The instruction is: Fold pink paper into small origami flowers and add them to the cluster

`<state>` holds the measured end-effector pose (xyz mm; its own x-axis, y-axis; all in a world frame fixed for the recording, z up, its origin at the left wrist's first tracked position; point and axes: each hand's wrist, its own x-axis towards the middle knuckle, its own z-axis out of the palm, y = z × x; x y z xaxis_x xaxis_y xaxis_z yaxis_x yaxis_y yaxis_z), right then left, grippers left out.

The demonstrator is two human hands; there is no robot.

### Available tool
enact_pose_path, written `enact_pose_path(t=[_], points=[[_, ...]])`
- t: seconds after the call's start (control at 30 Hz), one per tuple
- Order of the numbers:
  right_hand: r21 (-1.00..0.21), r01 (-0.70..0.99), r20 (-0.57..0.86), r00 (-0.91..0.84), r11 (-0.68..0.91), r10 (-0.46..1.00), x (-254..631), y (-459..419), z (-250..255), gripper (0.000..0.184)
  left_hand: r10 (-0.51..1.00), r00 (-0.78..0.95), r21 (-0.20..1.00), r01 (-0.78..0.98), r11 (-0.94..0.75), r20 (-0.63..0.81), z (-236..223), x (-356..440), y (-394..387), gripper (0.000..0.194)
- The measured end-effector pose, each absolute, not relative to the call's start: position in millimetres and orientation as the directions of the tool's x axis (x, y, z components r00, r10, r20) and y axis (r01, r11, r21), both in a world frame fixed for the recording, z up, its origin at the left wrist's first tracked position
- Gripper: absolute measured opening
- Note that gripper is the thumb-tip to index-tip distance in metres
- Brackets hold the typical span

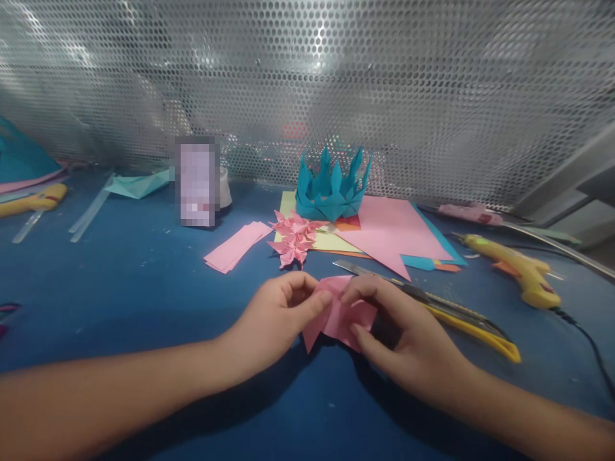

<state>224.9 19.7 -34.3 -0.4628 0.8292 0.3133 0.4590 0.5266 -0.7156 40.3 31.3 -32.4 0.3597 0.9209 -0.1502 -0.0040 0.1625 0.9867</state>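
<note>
Between my two hands is a small piece of pink paper (pixel 339 320), partly folded, with a pointed corner hanging down at its left. My left hand (pixel 283 314) pinches its left side between thumb and fingers. On the right side, my right hand (pixel 398 320) grips the paper with thumb and curled fingers. Just beyond the hands lie several folded pink paper flowers (pixel 293 237) and a stack of pink paper strips (pixel 237 246). A utility knife (pixel 461 320) with a yellow edge and its blade out lies beside my right hand, partly hidden behind it.
A blue folded paper crown (pixel 331 192) stands on coloured paper sheets (pixel 398 227) at the back. A yellow glue gun (pixel 514 266) with a cord lies right; another yellow tool (pixel 36 200) lies far left, near clear glue sticks (pixel 91 211). A blurred phone-like screen (pixel 196 182) stands upright. Perforated metal (pixel 307 77) backs the blue table.
</note>
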Motion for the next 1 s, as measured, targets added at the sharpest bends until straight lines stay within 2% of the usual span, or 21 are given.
enact_pose_path(t=[0.13,0.33,0.43,0.67,0.77,0.83,0.93,1.0], points=[[-0.708,0.465,0.301,-0.481,0.531,0.823,226.0,19.7,-37.3,0.036,0.926,0.342,0.984,-0.022,0.177,-0.159,-33.0,39.5,31.8,0.02],[-0.69,0.445,0.354,-0.481,0.571,0.802,227.6,20.6,-37.2,0.04,0.932,0.327,0.98,-0.06,0.189,-0.159,-36.3,38.8,31.7,0.022],[-0.695,0.439,0.327,-0.512,0.569,0.794,228.0,20.6,-36.7,0.042,0.931,0.33,0.974,-0.11,0.2,-0.154,-36.7,40.0,31.8,0.023],[-0.738,0.418,0.274,-0.532,0.53,0.801,229.1,15.6,-31.1,0.03,0.932,0.334,0.977,-0.101,0.185,-0.142,-34.0,40.7,32.1,0.021],[-0.816,0.375,0.192,-0.542,0.44,0.818,231.3,15.3,-27.1,0.022,0.929,0.334,0.978,-0.078,0.194,-0.158,-32.6,40.7,32.0,0.021],[-0.882,0.316,0.172,-0.476,0.35,0.862,232.5,17.3,-27.1,0.017,0.927,0.336,0.976,-0.08,0.203,-0.166,-31.5,40.9,31.9,0.022],[-0.962,0.188,0.09,-0.462,0.196,0.883,231.7,21.3,-29.3,0.034,0.922,0.339,0.971,-0.079,0.226,-0.187,-30.6,41.4,31.3,0.023],[-0.976,0.155,0.076,-0.42,0.155,0.904,229.2,22.8,-29.2,0.039,0.921,0.338,0.971,-0.066,0.229,-0.194,-30.9,41.7,30.7,0.023]])
